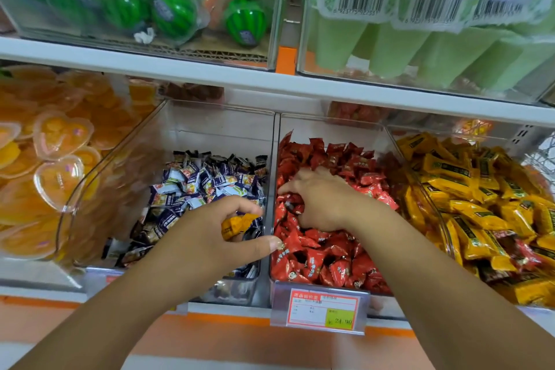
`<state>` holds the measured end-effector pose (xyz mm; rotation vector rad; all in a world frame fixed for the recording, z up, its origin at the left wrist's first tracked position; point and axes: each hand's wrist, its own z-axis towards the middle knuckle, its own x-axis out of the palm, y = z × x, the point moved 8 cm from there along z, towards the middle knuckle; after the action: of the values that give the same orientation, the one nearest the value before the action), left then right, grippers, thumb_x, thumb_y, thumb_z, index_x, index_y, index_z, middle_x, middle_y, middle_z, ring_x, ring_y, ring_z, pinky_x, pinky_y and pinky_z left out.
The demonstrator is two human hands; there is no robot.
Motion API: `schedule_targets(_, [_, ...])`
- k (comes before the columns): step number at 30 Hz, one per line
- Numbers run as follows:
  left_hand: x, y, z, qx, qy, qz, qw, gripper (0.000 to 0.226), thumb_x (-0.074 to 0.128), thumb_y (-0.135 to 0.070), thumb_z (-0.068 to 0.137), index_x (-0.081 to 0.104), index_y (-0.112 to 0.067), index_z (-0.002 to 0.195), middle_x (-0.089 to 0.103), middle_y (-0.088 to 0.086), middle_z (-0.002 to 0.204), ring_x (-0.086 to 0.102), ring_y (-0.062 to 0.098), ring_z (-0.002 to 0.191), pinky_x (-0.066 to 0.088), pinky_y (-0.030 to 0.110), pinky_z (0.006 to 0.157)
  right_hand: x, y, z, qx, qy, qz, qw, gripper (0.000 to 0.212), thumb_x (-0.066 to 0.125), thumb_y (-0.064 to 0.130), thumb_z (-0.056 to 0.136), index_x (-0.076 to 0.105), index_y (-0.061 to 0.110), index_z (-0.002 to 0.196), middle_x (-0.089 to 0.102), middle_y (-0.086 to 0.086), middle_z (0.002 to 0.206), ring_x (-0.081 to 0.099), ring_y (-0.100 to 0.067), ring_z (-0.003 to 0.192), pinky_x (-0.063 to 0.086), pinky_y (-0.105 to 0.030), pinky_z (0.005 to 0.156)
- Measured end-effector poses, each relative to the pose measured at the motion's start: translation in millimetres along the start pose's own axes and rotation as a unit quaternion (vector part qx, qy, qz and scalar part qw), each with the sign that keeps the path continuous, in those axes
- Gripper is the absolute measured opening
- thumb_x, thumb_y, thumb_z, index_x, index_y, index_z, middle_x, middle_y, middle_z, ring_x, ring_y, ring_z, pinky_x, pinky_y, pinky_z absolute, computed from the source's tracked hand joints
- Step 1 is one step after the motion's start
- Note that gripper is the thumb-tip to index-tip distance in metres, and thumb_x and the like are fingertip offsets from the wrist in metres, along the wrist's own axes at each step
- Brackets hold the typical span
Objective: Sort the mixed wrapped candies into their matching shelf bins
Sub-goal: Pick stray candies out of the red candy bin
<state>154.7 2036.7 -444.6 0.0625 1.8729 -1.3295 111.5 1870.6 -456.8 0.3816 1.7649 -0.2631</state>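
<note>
1. From the head camera I see both bare hands reaching into a row of clear shelf bins of wrapped candies.
2. The left hand (210, 228) hangs over the blue-and-white bin (210, 126), close to the divider. Its thumb and curled fingers pinch one yellow candy (237, 224), the stray now being sorted.
3. The candy's long axis runs roughly left to right, and its free end points toward the divider.
4. The right hand (318, 201) is palm down in the red bin (277, 156), with its fingers bent into the pile of red candies (315, 261). I cannot tell whether they have hold of anything.
5. The matching yellow bin (444, 228) is the rightmost of the three, well apart from the held candy. The whole red bin and the right forearm lie between them.
6. I judge that the coming move turns on this. The candy must travel right, but the hand holding it is the farther one (the right hand sits just beside the yellow bin's wall).
7. So the left arm would have to cross over the right wrist, or else pass the candy across. Clipping that forearm looks like the main risk.
</note>
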Motion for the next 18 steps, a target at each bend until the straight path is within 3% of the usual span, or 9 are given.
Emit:
schedule_targets(5, [0.0,0.6,-2.9,-0.001,-0.008,-0.011,1.000,0.053,0.057,-0.076,0.050,0.054,-0.054,0.098,0.062,-0.013,0.106,0.062,0.004,0.093,0.046,0.011,0.066,-2.8,5.0,3.8,-0.002,-0.108,-0.012,0.994,0.032,0.058,0.019,0.089,0.060,0.038,0.114,0.060,0.004,0.121,0.046,-0.021,0.116,0.037,-0.038,0.094])
schedule_targets(7, [0.1,0.6,-3.1,-0.002,-0.007,-0.006,1.000,0.054,0.055,-0.077,0.050,0.053,-0.054,0.098,0.061,-0.013,0.105,0.062,0.004,0.091,0.046,0.012,0.065,-6.0,-3.7,1.9,0.000,-0.132,0.051,0.990,0.014,0.062,0.027,0.088,0.065,0.038,0.096,0.066,0.007,0.109,0.051,-0.020,0.110,0.042,-0.035,0.091])
schedule_targets(9, [0.3,0.7,-2.9,-0.001,-0.004,-0.005,1.000,0.054,0.054,-0.077,0.049,0.053,-0.054,0.098,0.061,-0.012,0.107,0.062,0.005,0.093,0.047,0.013,0.066,-10.2,-15.1,-1.0,0.001,-0.146,0.167,0.975,0.011,0.068,0.025,0.085,0.064,0.035,0.083,0.068,0.010,0.101,0.057,-0.015,0.102,0.047,-0.032,0.089])
schedule_targets(11, [0.1,0.8,-2.8,-0.002,-0.002,-0.006,1.000,0.053,0.055,-0.077,0.050,0.053,-0.054,0.098,0.062,-0.010,0.107,0.063,0.007,0.092,0.047,0.014,0.066,-16.3,-22.1,-8.3,-0.001,-0.149,0.308,0.940,0.014,0.072,0.017,0.084,0.065,0.028,0.090,0.067,0.007,0.095,0.060,-0.012,0.088,0.047,-0.025,0.081])
schedule_targets(13, [-0.3,0.2,-2.2,0.000,-0.002,-0.004,1.000,0.053,0.056,-0.076,0.050,0.054,-0.052,0.098,0.062,-0.008,0.107,0.063,0.009,0.092,0.048,0.014,0.065,-23.5,-25.4,-17.6,0.001,-0.142,0.403,0.904,0.032,0.074,0.013,0.082,0.062,0.027,0.108,0.067,0.002,0.091,0.061,-0.020,0.076,0.046,-0.030,0.072])
schedule_targets(15, [-1.0,-0.9,-1.4,0.001,-0.004,-0.006,1.000,0.054,0.057,-0.075,0.050,0.055,-0.050,0.098,0.063,-0.007,0.108,0.062,0.010,0.092,0.048,0.016,0.066,-27.6,-28.9,-23.9,0.009,-0.124,0.437,0.891,0.040,0.074,0.014,0.082,0.060,0.029,0.116,0.070,0.002,0.090,0.064,-0.021,0.077,0.049,-0.030,0.077])
schedule_targets(18, [-1.2,-1.0,-0.6,0.002,-0.005,-0.016,1.000,0.055,0.058,-0.074,0.049,0.056,-0.050,0.098,0.063,-0.006,0.107,0.063,0.011,0.093,0.050,0.018,0.069,-32.3,-31.4,-30.2,0.012,-0.123,0.422,0.898,0.024,0.073,0.016,0.083,0.069,0.028,0.104,0.069,0.005,0.094,0.066,-0.010,0.080,0.044,-0.007,0.069])
